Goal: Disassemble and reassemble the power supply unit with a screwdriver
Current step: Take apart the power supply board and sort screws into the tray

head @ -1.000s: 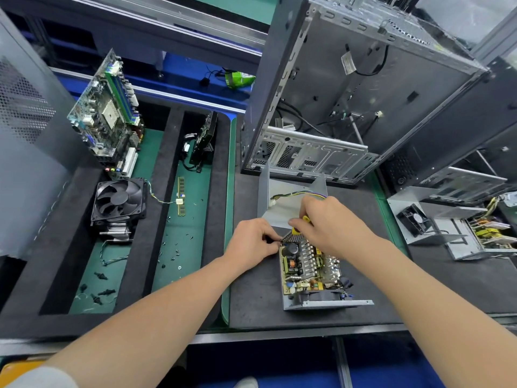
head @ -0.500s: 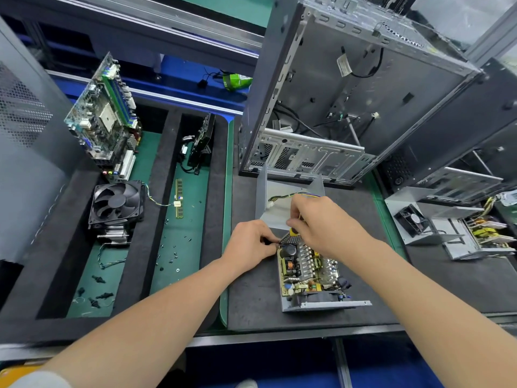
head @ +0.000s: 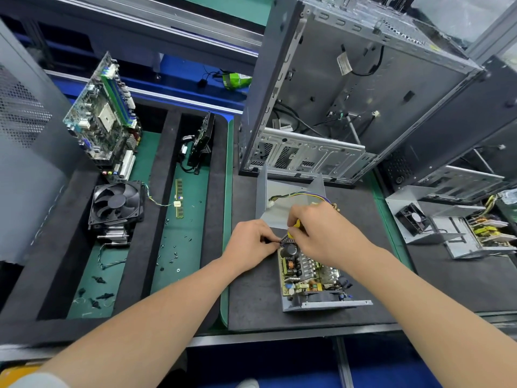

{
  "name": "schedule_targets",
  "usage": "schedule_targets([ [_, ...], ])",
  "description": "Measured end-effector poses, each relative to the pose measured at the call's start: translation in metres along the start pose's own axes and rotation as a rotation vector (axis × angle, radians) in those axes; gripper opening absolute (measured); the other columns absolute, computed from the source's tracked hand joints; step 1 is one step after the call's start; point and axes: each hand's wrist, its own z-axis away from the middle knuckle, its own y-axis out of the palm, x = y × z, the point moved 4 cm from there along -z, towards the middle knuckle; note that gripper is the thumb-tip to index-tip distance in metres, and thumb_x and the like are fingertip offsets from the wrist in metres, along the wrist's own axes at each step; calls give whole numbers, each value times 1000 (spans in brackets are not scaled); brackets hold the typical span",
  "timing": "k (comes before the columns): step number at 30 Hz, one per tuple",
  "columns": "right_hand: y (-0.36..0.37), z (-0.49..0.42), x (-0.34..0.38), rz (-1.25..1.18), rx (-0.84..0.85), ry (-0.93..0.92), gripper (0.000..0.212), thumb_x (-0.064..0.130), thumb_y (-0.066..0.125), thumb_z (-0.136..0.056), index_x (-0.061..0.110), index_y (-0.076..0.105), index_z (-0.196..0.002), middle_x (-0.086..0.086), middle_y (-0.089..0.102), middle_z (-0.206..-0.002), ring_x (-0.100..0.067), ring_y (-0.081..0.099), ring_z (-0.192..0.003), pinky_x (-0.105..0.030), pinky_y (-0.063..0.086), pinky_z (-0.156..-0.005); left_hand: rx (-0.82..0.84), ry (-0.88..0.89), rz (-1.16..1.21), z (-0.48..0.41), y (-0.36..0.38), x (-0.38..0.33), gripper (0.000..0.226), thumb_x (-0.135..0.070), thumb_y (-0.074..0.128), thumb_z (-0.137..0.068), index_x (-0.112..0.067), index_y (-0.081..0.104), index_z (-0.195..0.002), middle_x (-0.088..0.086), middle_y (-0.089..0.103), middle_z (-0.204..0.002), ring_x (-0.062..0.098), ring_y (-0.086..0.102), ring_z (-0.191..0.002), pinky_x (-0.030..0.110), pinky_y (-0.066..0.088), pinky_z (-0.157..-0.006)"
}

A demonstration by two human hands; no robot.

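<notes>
Power supply unit (head: 307,278) lies open on black mat (head: 251,303), near front edge, board showing. Left hand (head: 250,242) pinches its far corner. Right hand (head: 321,233) curls round yellow screwdriver (head: 294,226), tip hidden. Risks: tip may slip off screw and scratch board parts. Tiny screw may drop among parts or roll off mat. Wires (head: 296,195) close by may snag.

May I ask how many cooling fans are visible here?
2: a large fan atop the heatsink in the left tray, a smaller fan at far right. Others may be hidden.
</notes>
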Motion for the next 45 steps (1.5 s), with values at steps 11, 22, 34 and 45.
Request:
schedule_targets([
  [11,-4,-9,0,62,-66,147,51,57,51,-103,10,55,-82,-5,47,-69,-35,58,-83,-35,38,-64,17,-34,19,-1,0,1,15,-13,86,-79,-21,85,-92,-5,73,-88,12,66,-78,28,54,-81],
  [22,-6,-8,6,128,-60,146,50,46,53,-104,12,43,-69,-2,35,-64,-30,44,-71,-32,37,-62,26,2,8,-1,0,0,15,-16,88,-79,-22,85,-92,-8,70,-84,2,57,-67,18,47,-72],
  [34,-28,2,-5,72,-199,168,44,35,52,-101,4,62,-72,-10,43,-59,-37,52,-68,-33,29,-50,64,73,35,10,-5,3,22,-13,79,-76,-26,66,-89,-11,63,-92,8,61,-62,14,48,-64],
  [45,-25,3,-2,-68,-238,154,50,35,55,-100,8,55,-59,-8,40,-50,-34,50,-58,-30,28,-46,-18,29,99,21,-15,0,11,-33,85,-84,-24,81,-88,-14,70,-82,5,65,-76,12,46,-70],
])
